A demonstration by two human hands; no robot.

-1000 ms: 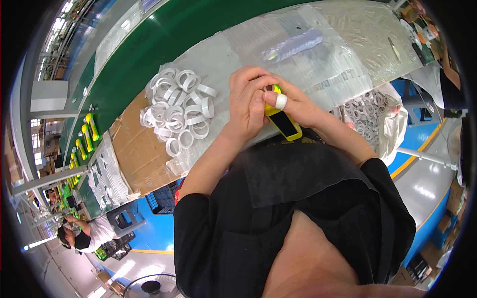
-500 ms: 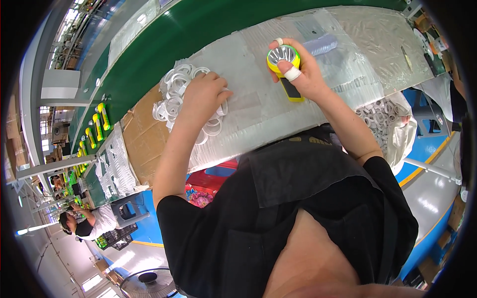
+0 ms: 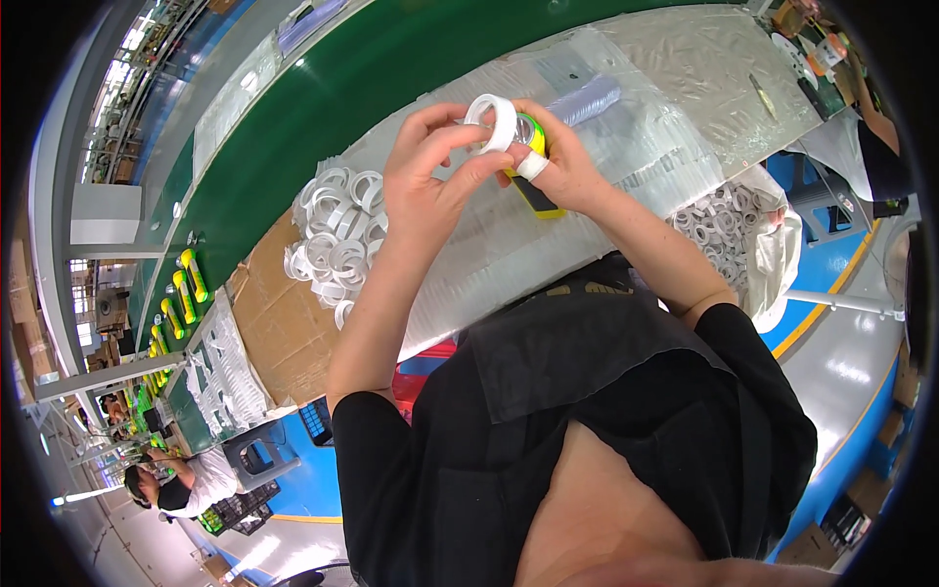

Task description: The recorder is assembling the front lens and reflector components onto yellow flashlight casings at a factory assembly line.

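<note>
My left hand (image 3: 430, 166) pinches a white plastic ring (image 3: 504, 125) between thumb and fingers, right beside the head of a flashlight. That yellow-green and black flashlight (image 3: 536, 196) is gripped in my right hand (image 3: 567, 168), its round reflector tipped up toward the ring. The ring partly covers the reflector, and I cannot tell whether the two touch. White tape wraps my right thumb. To the left of my left wrist lies a loose pile of white rings (image 3: 337, 230) on the table.
Clear plastic sheeting covers the table (image 3: 460, 284), with brown cardboard (image 3: 279, 328) at its left. A stack of clear round pieces (image 3: 587, 100) lies beyond my right hand. A sack of rings (image 3: 724, 230) hangs at the right edge. Flashlights (image 3: 181, 293) line the green belt; a co-worker (image 3: 191, 484) sits far left.
My left hand has lifted a white ring from the pile and carried it right, to the flashlight head. My right hand has shifted slightly left and down with the flashlight.
</note>
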